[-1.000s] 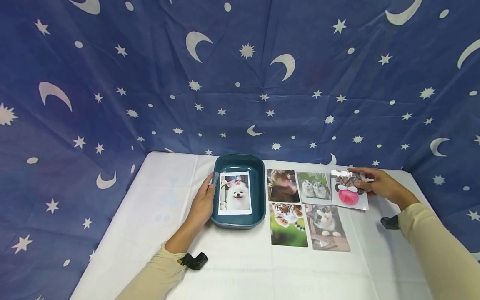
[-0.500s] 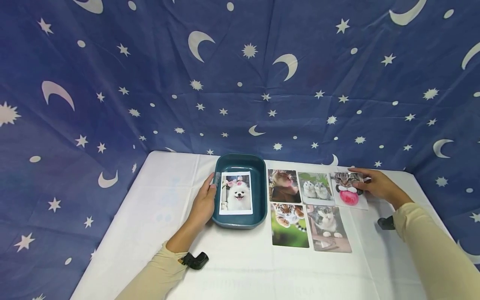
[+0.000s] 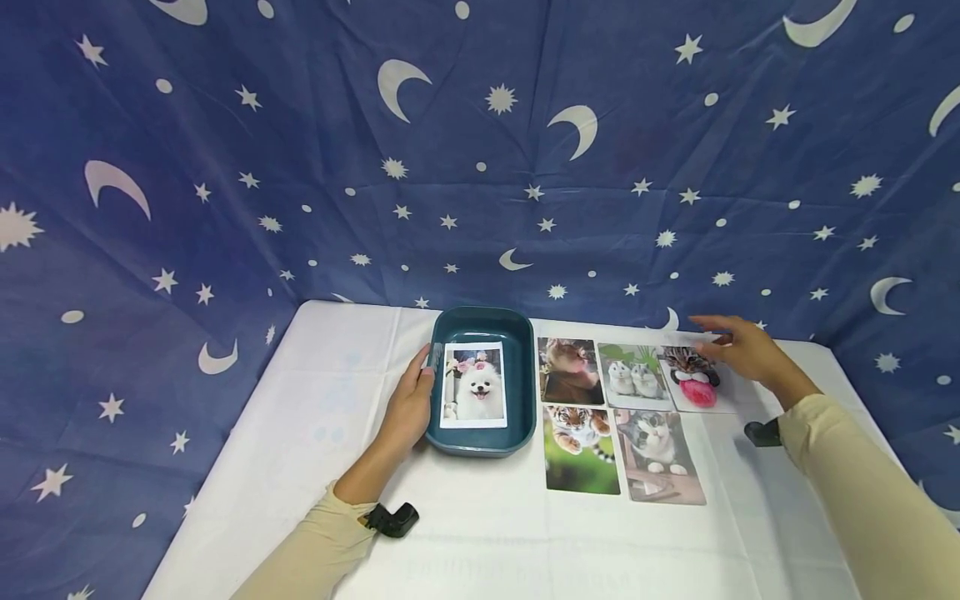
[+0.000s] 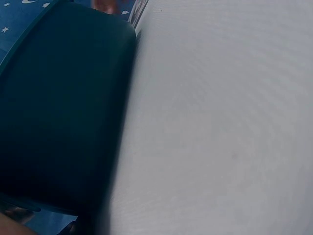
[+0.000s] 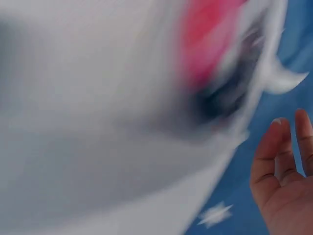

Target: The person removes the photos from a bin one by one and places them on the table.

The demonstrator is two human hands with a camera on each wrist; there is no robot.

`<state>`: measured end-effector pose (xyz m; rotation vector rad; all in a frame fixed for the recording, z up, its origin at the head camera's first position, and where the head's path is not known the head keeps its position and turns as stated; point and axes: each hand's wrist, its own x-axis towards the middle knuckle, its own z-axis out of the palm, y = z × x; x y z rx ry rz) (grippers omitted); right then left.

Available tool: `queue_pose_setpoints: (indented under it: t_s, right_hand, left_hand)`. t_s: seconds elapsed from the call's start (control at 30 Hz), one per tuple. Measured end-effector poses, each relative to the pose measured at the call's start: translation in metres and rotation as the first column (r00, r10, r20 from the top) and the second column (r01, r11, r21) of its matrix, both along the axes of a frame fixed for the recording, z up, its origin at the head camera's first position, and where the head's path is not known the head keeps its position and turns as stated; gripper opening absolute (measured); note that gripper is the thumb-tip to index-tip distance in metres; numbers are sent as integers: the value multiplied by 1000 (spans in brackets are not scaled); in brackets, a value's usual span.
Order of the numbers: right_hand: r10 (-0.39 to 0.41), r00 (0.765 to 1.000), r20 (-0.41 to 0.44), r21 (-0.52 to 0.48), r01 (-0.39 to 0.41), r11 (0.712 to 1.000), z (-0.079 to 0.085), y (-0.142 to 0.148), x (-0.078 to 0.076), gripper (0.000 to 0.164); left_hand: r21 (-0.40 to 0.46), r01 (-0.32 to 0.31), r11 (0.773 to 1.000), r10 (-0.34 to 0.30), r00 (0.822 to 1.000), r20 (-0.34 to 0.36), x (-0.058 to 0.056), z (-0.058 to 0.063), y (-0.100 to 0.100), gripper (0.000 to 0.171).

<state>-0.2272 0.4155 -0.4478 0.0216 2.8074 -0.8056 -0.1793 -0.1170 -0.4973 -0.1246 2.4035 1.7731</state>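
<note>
Layout apparently near completion: five animal photo cards (image 3: 632,379) lie in two rows, with the dog card (image 3: 477,396) left in the teal tray (image 3: 520,392) gripped by the left hand (image 3: 408,407); the right hand (image 3: 746,353), fingers parted, hovers over the tabby-cat card (image 3: 697,393).

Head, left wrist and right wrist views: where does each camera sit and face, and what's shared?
Head: on the head, looking forward and down at the teal box and tabletop; left hand, right hand and sleeves show.
Left wrist: on that wrist, facing the box's outer side; skin shows at top and lower left.
Right wrist: on that wrist, facing tabletop and blue backdrop; right hand shows.
Shared by head and right wrist: the pink-marked card.
</note>
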Motion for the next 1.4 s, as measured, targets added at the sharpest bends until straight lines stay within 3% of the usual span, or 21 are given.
queue_pose_setpoints:
  t_s: [0.17, 0.33, 0.47, 0.63, 0.77, 0.9, 1.13, 1.4]
  right_hand:
    - [82, 994, -76, -116, -91, 989, 38, -65, -12, 67]
    - [181, 979, -90, -255, -198, 946, 66, -138, -26, 55]
    - [257, 966, -36, -388, -251, 887, 77, -194, -39, 47]
    - [266, 955, 131, -495, -169, 852, 77, -260, -48, 48]
    - [214, 942, 259, -508, -55, 860, 66, -301, -51, 47]
    - [149, 937, 315, -472, 19, 881, 51, -330, -51, 44]
    - [110, 965, 238, -289, -38, 957, 26, -350, -51, 58]
    - [70, 970, 235, -184, -26, 983, 12, -353, -49, 61]
  left_hand:
    - [-3, 0, 1000, 0, 1000, 1, 0, 0, -1, 51]
    - [-2, 3, 1000, -3, 1000, -3, 0, 0, 0, 51]
    - [-1, 3, 1000, -3, 1000, -2, 0, -1, 0, 51]
    - [5, 4, 1000, -4, 1000, -9, 0, -1, 0, 51]
    - [5, 9, 1000, -9, 1000, -17, -1, -2, 0, 51]
    - [7, 18, 1000, -18, 1000, -14, -1, -1, -1, 51]
    - [16, 26, 1000, -26, 1000, -11, -1, 2, -1, 51]
    - [17, 27, 999, -26, 1000, -17, -1, 1, -2, 51]
